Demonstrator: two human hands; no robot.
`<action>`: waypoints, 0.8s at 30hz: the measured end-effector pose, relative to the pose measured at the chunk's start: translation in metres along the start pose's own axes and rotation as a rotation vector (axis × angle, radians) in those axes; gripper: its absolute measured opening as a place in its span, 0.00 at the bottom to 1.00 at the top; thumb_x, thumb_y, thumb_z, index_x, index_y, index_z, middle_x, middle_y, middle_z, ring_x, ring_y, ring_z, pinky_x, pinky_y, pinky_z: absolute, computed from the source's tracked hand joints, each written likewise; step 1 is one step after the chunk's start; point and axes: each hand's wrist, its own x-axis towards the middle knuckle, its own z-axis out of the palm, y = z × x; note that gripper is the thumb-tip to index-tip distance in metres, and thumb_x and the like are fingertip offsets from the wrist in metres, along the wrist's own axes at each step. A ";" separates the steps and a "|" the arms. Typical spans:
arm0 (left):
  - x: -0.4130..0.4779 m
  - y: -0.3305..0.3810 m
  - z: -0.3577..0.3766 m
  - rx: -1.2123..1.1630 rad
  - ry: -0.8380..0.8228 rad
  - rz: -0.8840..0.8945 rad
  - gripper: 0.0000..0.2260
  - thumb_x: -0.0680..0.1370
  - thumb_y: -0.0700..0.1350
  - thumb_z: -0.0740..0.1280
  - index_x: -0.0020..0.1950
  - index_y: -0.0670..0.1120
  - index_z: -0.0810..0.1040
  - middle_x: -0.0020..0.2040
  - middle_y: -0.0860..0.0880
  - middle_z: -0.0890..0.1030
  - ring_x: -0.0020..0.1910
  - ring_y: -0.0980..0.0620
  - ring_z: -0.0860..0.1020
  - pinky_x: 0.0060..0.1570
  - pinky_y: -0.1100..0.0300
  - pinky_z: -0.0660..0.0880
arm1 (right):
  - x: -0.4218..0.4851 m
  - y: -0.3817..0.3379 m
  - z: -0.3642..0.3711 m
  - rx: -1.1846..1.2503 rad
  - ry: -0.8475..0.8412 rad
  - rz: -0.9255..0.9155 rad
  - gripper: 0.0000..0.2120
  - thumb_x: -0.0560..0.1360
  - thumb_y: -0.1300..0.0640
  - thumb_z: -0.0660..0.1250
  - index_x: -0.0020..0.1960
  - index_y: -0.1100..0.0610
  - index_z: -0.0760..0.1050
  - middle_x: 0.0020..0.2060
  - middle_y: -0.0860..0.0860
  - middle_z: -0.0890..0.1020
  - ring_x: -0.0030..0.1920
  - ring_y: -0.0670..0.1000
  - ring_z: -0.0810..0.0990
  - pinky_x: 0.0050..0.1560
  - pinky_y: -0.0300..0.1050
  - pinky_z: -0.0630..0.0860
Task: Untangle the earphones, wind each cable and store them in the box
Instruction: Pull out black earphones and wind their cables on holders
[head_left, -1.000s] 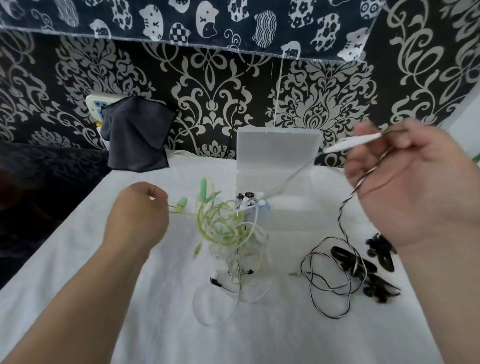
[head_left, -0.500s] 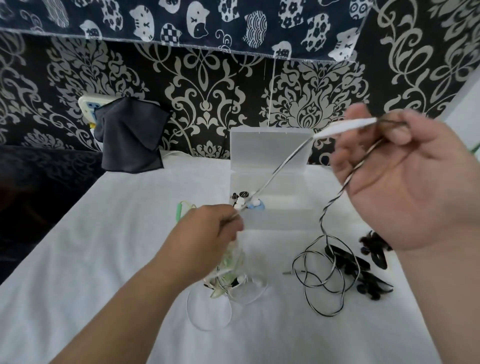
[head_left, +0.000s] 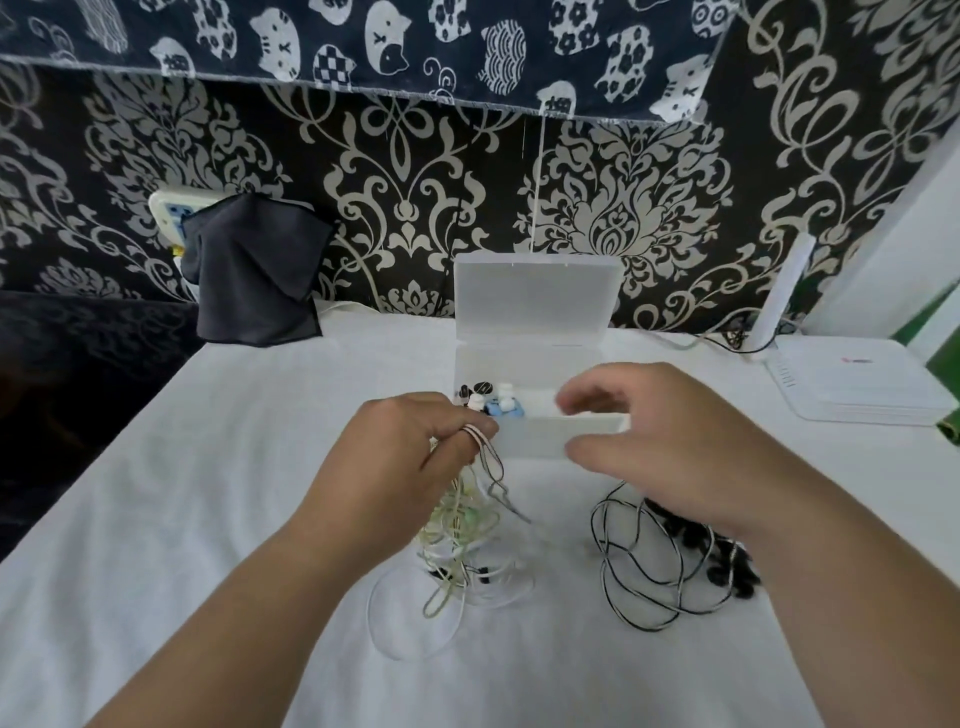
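Loops of white and pale green earphone cable (head_left: 457, 551) lie tangled on the white bench (head_left: 208, 519) nearest us. Just to their right sits a loose coil of black-and-white cable (head_left: 644, 577), with black pieces (head_left: 727, 577) partly hidden under our right forearm. Above the tangle our left hand (head_left: 405, 462) grips a striped strand (head_left: 485, 452) looped over its fingers, the ends hanging down into the heap. Our right hand (head_left: 654, 447) hovers at the front wall of the box (head_left: 530, 439), fingers loosely curved and blurred, holding nothing that we can see. This translucent box stands open, lid upright, with small black, white and blue ear tips (head_left: 493, 402) in its left end. Beyond it a dark cloth (head_left: 254, 280) drapes against the patterned wall, and a white router (head_left: 857, 389) lies at the far right.
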 end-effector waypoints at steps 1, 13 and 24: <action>0.000 0.001 0.001 0.009 0.007 0.019 0.10 0.79 0.53 0.66 0.48 0.54 0.86 0.37 0.53 0.81 0.40 0.55 0.79 0.41 0.60 0.73 | -0.001 -0.006 0.006 0.128 -0.088 -0.036 0.18 0.72 0.53 0.74 0.61 0.46 0.78 0.53 0.39 0.83 0.55 0.35 0.80 0.59 0.37 0.75; 0.002 0.000 -0.005 0.134 0.027 0.016 0.05 0.76 0.54 0.70 0.49 0.57 0.84 0.36 0.53 0.75 0.35 0.55 0.75 0.38 0.58 0.72 | 0.001 -0.024 0.026 0.450 0.091 -0.065 0.12 0.80 0.55 0.66 0.41 0.55 0.83 0.20 0.38 0.71 0.25 0.39 0.71 0.42 0.48 0.79; 0.007 -0.006 -0.038 -0.482 0.220 -0.235 0.03 0.71 0.46 0.73 0.40 0.47 0.85 0.38 0.43 0.84 0.36 0.54 0.78 0.38 0.63 0.73 | 0.006 -0.017 -0.005 0.903 0.481 -0.016 0.12 0.72 0.64 0.64 0.31 0.64 0.68 0.28 0.52 0.60 0.31 0.52 0.53 0.34 0.51 0.50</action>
